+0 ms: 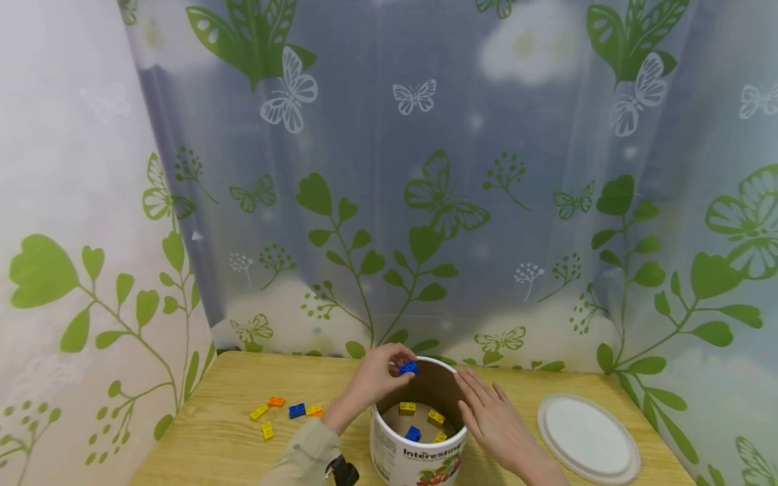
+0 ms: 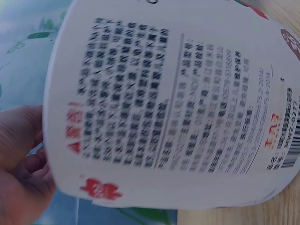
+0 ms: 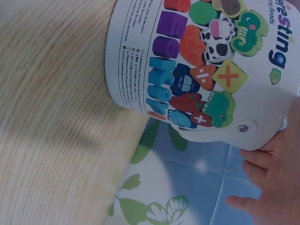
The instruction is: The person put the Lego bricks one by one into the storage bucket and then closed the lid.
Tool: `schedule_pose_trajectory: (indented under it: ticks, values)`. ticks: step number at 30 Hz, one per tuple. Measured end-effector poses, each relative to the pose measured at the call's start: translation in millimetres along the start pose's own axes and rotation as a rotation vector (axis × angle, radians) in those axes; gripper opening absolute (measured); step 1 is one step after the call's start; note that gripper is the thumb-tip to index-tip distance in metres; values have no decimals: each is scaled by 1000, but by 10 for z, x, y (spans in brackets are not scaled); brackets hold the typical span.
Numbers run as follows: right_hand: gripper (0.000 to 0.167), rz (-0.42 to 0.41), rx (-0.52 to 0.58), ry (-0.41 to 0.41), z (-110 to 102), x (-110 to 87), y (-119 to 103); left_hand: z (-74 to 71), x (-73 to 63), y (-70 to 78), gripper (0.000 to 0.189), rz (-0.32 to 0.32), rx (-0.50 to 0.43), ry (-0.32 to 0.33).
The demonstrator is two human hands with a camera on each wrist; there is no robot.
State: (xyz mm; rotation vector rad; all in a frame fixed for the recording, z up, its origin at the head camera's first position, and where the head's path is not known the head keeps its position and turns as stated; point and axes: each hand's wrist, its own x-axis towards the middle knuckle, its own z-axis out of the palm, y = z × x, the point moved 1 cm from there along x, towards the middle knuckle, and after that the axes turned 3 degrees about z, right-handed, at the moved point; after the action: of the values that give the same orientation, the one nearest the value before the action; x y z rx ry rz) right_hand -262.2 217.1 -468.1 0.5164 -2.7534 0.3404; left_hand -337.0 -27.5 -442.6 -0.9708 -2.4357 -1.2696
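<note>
My left hand [image 1: 379, 372] pinches a blue building brick [image 1: 408, 368] over the opening of a white round bucket [image 1: 419, 466]. Inside the bucket lie a blue brick [image 1: 413, 433] and several yellow bricks [image 1: 407, 408]. My right hand [image 1: 495, 422] rests with straight fingers on the bucket's right rim. In the right wrist view, its fingers [image 3: 258, 161] touch the bucket's side near the handle joint. The left wrist view is mostly filled by the bucket's printed label [image 2: 164, 103]; the left hand [image 2: 21, 164] shows at its left, and the held brick is hidden there.
Left of the bucket, several loose bricks lie on the wooden table [image 1: 206, 432]: a blue one [image 1: 297, 410], yellow ones [image 1: 267, 430] and orange ones [image 1: 276, 401]. A white round lid [image 1: 586, 437] lies at the right. Behind the table hangs a patterned curtain [image 1: 377, 169].
</note>
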Motion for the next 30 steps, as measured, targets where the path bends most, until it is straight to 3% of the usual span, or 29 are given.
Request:
schedule_pose_trajectory:
  ticks: [9, 25, 30]
  values:
    - [50, -18, -13, 30, -1, -16, -10, 175, 47, -42, 20, 50, 69, -41]
    - [50, -14, 2, 20, -14, -3, -3, 195, 60, -1, 18, 12, 136, -182]
    - [50, -19, -7, 29, 10, -7, 6, 195, 44, -3, 19, 49, 141, -151]
